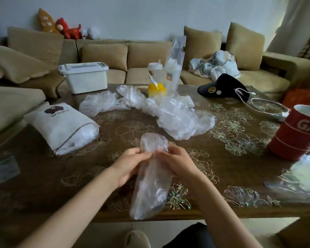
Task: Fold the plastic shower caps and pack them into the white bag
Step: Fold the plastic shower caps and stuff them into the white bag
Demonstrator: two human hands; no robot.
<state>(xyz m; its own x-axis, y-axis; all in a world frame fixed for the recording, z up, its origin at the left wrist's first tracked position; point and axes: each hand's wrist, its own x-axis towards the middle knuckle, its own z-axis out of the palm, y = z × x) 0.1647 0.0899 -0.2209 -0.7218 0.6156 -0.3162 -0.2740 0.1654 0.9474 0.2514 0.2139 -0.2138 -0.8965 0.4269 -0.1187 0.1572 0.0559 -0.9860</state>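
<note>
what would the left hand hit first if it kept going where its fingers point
The shower cap that the left hand is pinching, then almost at once the fingers of the right hand just beyond the plastic, though depth is hard to judge.

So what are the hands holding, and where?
The left hand and right hand both pinch one rolled-up shower cap, near its far end.

we've got the bag (pixel 61 126) on the left of the table (pixel 79 176), loose caps (pixel 177 119) piled mid-table w/ a box (pixel 84 77) behind-left of them, folded cap (pixel 150 178) at the front edge, mug (pixel 297 133) far right, visor (pixel 222 86) back right, sofa (pixel 147 56) behind it all.
</note>
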